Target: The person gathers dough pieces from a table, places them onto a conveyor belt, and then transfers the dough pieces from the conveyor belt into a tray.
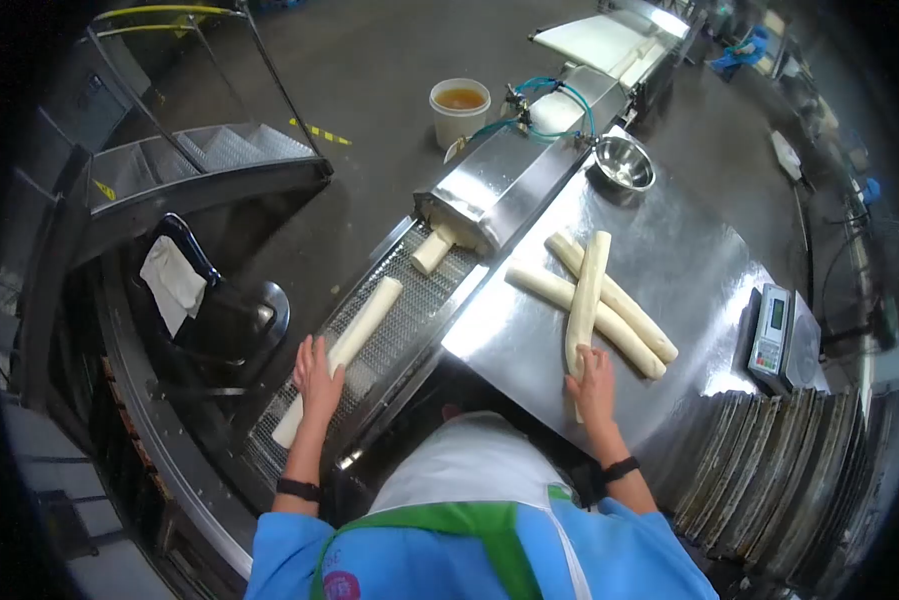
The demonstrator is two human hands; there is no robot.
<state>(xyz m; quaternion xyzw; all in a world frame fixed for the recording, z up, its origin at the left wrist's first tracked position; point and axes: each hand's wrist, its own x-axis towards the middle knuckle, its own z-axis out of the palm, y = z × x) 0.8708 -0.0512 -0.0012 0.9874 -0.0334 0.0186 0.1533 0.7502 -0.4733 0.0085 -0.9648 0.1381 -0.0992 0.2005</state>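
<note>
A long pale dough log (368, 316) lies on the mesh conveyor belt (406, 290). My left hand (316, 382) lies across its lower half, fingers on one side and thumb on the other. On the steel table to the right, another dough log (588, 285) rests slantwise over two more, a lower dough log (614, 327) and an upper dough log (637, 317). My right hand (594, 388) grips the near end of the top one, hiding part of it. Further up the belt, a dough piece (432, 250) sticks out of the steel machine housing (499, 185).
A steel bowl (623, 163) sits at the table's (509, 330) far corner. A digital scale (775, 335) and stacked trays (759, 470) stand right. A bucket of amber liquid (460, 105), a chair (194, 290) and metal steps (209, 150) are left of the line. A person in blue (744, 50) is far off.
</note>
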